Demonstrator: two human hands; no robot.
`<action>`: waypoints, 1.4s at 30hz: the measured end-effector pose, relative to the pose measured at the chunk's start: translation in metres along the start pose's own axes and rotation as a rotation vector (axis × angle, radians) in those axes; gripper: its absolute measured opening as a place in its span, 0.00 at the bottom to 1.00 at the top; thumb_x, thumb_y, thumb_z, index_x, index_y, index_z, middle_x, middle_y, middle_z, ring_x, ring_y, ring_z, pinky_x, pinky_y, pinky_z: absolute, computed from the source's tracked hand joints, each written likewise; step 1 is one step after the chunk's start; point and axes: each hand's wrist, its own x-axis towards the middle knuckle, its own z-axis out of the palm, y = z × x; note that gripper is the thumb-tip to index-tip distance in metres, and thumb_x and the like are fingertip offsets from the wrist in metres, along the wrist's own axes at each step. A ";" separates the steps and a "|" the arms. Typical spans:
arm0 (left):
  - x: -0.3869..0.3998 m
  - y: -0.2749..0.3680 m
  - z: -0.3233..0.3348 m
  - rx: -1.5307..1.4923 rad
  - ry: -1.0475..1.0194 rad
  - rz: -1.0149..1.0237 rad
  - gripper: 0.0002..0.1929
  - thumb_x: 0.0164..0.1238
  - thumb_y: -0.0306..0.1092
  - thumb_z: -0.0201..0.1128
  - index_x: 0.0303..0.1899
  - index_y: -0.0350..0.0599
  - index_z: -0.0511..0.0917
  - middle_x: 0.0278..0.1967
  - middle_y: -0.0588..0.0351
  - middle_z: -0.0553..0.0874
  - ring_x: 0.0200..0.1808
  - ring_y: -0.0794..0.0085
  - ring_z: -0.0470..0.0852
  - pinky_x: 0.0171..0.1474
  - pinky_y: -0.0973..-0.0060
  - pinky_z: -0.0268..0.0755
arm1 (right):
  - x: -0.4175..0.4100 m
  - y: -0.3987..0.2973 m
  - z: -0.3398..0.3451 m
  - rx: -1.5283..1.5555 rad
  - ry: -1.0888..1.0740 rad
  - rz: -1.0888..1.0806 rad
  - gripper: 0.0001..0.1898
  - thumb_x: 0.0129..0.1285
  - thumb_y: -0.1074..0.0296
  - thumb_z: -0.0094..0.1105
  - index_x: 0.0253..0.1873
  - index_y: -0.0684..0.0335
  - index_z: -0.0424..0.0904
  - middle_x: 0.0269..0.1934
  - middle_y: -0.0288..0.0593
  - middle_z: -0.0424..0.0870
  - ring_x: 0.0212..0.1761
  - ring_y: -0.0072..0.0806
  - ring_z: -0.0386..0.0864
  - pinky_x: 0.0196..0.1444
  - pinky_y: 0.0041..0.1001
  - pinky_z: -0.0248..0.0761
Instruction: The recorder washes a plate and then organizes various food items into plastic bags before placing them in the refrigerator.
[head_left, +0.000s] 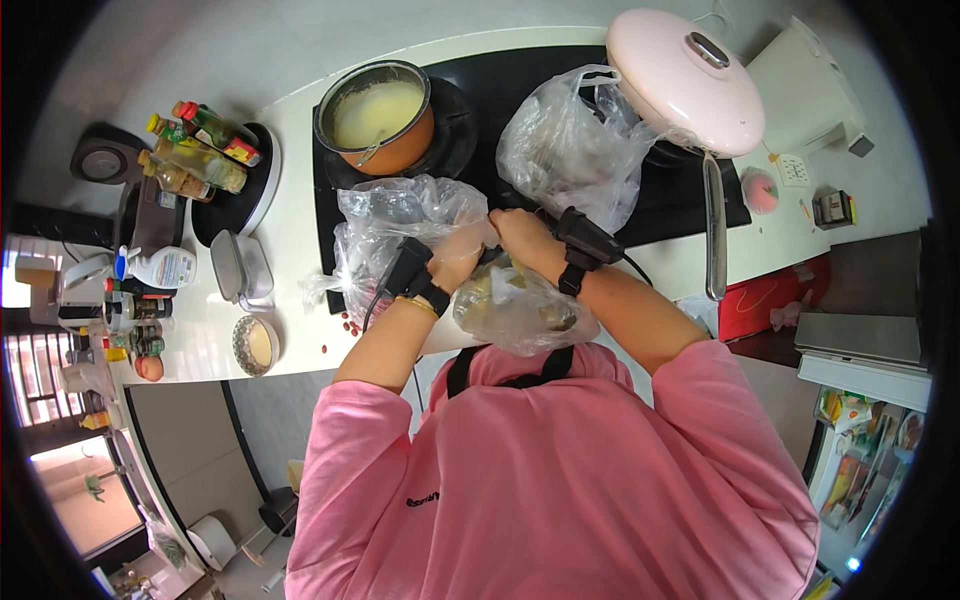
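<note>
My left hand (454, 256) and my right hand (523, 238) are close together over the front edge of the hob, fingers curled on thin clear plastic. Film from a crumpled clear plastic bag (409, 206) covers part of my left hand; its fingertips are hidden. Below my hands is a clear bag with greenish-yellow contents (517, 304), close to my body. I cannot tell exactly which bag's film each hand pinches. By my left wrist lies a knotted plastic bag end (330, 285). A bulging plastic bag (574, 150) sits beyond my right hand.
An orange pot (390, 154) with pale yellow contents and a pink lidded pan (675, 82) stand on the black hob (480, 75). Leftward are a patterned bowl (255, 345), a lidded plastic container (240, 270) and a turntable with bottles (262, 187). Several small red pieces (349, 326) lie nearby.
</note>
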 end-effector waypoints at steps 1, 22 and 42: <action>-0.003 -0.004 -0.004 0.071 0.021 0.091 0.07 0.51 0.25 0.57 0.34 0.42 0.76 0.32 0.46 0.79 0.36 0.51 0.76 0.38 0.64 0.68 | 0.000 -0.001 -0.002 0.101 -0.039 0.011 0.06 0.51 0.74 0.52 0.35 0.64 0.75 0.33 0.52 0.77 0.35 0.48 0.77 0.37 0.38 0.72; -0.004 0.030 -0.010 0.134 0.105 -0.080 0.08 0.56 0.34 0.54 0.30 0.39 0.74 0.32 0.41 0.79 0.36 0.48 0.77 0.38 0.60 0.68 | 0.001 -0.034 0.021 -0.108 0.055 0.162 0.08 0.55 0.68 0.47 0.31 0.65 0.76 0.33 0.49 0.76 0.31 0.41 0.80 0.30 0.36 0.74; -0.021 0.181 -0.078 -1.169 -0.332 -0.220 0.05 0.57 0.25 0.60 0.35 0.42 0.74 0.29 0.64 0.77 0.31 0.82 0.75 0.33 0.82 0.67 | -0.108 -0.018 -0.152 0.849 -0.040 0.392 0.05 0.50 0.74 0.56 0.31 0.68 0.74 0.18 0.35 0.74 0.18 0.18 0.71 0.22 0.20 0.63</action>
